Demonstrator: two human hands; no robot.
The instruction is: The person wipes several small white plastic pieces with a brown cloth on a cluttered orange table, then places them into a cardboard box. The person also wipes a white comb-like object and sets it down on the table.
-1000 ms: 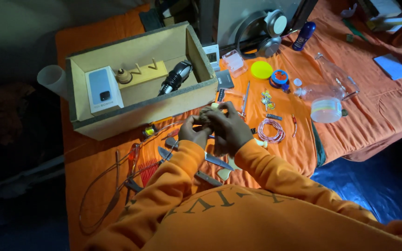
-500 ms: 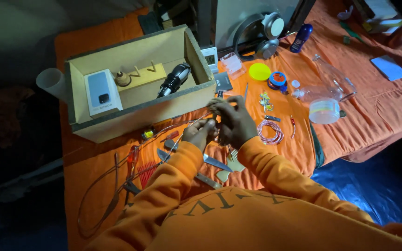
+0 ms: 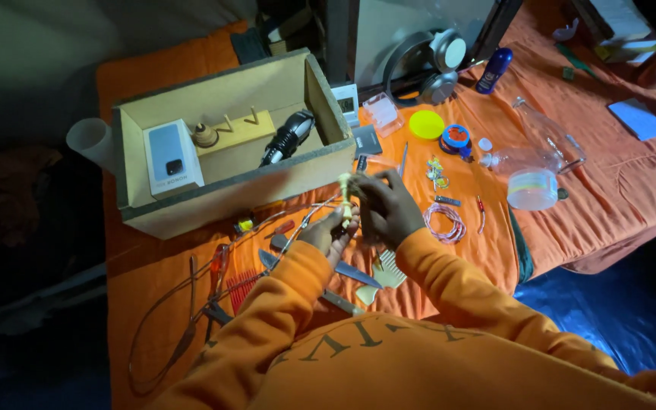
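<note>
My two hands meet over the orange cloth in front of a wooden box [image 3: 229, 186]. A pale thin stick-like piece [image 3: 345, 199] stands upright between them. My left hand [image 3: 329, 230] grips its lower end from below. My right hand [image 3: 385, 206] pinches its upper part, with thin wire or cord [image 3: 298, 220] trailing off to the left. What exactly is wound on the piece is too small to tell.
The box holds a white carton [image 3: 170, 158] and a black torch [image 3: 286, 137]. Knives [image 3: 354, 272], a red-handled screwdriver [image 3: 218, 262] and a comb lie near me. A coil of pink wire [image 3: 442, 220], tape rolls [image 3: 531, 186], a clear bottle [image 3: 544, 140] and headphones [image 3: 430, 61] lie right.
My hands have shifted slightly; the brownish bundle they cupped a second ago has given way to an upright pale stick held between them, my right hand now above my left.
</note>
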